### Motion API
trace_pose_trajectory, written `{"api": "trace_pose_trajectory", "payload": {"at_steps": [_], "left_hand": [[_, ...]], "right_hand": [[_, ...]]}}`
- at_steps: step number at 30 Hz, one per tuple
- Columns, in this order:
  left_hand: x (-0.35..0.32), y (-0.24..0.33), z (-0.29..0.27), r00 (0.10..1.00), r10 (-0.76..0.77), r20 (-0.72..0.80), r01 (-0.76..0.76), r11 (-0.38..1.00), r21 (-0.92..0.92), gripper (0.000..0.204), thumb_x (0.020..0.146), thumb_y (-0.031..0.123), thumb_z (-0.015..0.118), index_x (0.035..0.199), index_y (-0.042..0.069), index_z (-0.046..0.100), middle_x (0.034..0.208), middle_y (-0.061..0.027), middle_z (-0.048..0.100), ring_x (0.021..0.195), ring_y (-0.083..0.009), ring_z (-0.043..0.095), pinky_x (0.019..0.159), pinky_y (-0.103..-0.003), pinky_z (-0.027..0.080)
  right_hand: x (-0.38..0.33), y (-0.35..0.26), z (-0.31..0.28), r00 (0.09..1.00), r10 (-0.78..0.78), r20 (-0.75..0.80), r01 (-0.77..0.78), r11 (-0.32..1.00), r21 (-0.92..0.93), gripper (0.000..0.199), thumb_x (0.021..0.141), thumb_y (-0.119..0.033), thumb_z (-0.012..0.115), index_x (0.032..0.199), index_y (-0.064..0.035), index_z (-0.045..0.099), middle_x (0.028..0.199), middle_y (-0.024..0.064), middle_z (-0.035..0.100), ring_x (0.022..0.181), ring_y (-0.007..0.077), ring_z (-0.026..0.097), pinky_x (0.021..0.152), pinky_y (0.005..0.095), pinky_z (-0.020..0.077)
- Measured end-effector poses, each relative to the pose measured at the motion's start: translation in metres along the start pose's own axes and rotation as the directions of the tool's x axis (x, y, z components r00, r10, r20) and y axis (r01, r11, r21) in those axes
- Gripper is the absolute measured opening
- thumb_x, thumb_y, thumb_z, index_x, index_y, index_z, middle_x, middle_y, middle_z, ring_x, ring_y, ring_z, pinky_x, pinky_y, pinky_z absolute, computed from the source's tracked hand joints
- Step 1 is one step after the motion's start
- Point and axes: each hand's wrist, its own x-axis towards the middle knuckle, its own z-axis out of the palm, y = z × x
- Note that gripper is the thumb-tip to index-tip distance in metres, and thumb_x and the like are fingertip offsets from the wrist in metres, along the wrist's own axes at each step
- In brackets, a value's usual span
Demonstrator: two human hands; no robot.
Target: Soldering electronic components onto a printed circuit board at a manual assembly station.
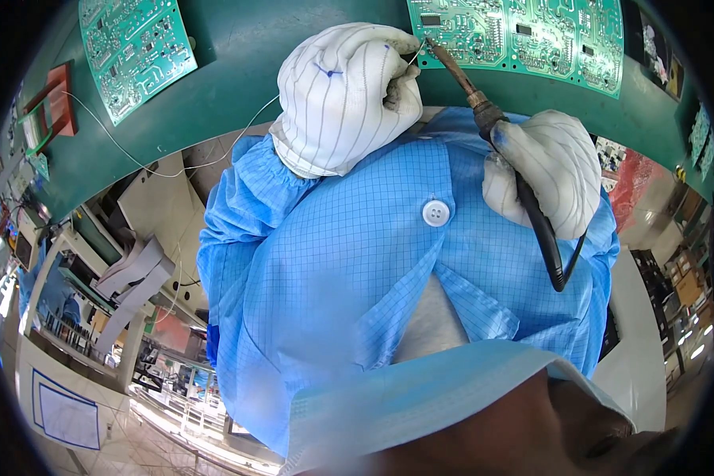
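My left hand (349, 95), in a white striped glove, pinches thin solder wire (250, 125) between thumb and forefinger. The wire's short free end reaches toward the near left edge of a green circuit board (472, 49) with dark chips. A soldering iron (485, 113) with a black handle and brown, worn metal barrel is gripped in my gloved right hand (559, 166). Its tip points up and left to the board, close to the wire's end and a dark chip. Whether tip, wire and board touch is too small to tell.
Another green circuit board (139, 51) lies at the far left of the green bench (246, 40). The wire trails back to a red holder (59, 99) at the left edge. Dark packets (654, 51) lie right of the worked board. The iron's black cord (575, 258) loops below my right hand.
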Motion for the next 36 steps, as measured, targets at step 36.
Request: {"api": "trace_pose_trajectory", "payload": {"at_steps": [36], "left_hand": [[-0.003, 0.003, -0.025, 0.997, -0.052, 0.055, 0.055, 0.997, -0.051, 0.014, 0.064, 0.004, 0.067, 0.074, 0.009, 0.059, 0.090, -0.0009, 0.070, 0.076, -0.0220, 0.068, 0.070, -0.035, 0.054]], "right_hand": [[-0.008, 0.013, -0.010, 0.991, 0.052, -0.119, -0.016, 0.957, 0.289, 0.017, 0.077, 0.004, 0.064, 0.094, 0.0096, 0.062, 0.073, 0.0198, 0.066, 0.062, 0.0266, 0.067, 0.053, 0.0351, 0.0544]]}}
